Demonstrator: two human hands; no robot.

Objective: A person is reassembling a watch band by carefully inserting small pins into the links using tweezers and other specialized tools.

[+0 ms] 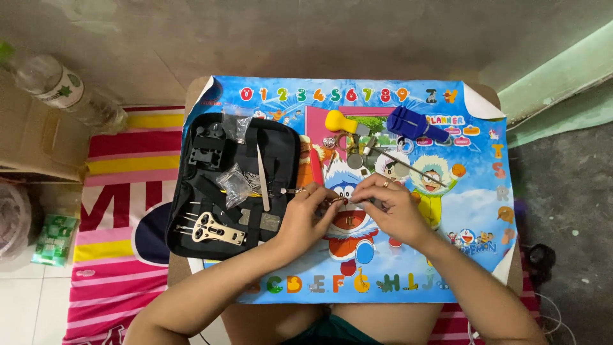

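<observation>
The left hand (305,214) and right hand (391,207) meet fingertip to fingertip over the middle of the colourful cartoon poster mat (472,211), both pinching a small thin metal piece (341,200) (too tiny to identify) lying left-right between them; the open black zip tool case (233,185) sits just left.

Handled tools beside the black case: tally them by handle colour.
Yellow-handled tool: 1
Blue-handled tool: 1
Total: 2
Both lie on the cartoon poster, above the left hand and right hand.
</observation>
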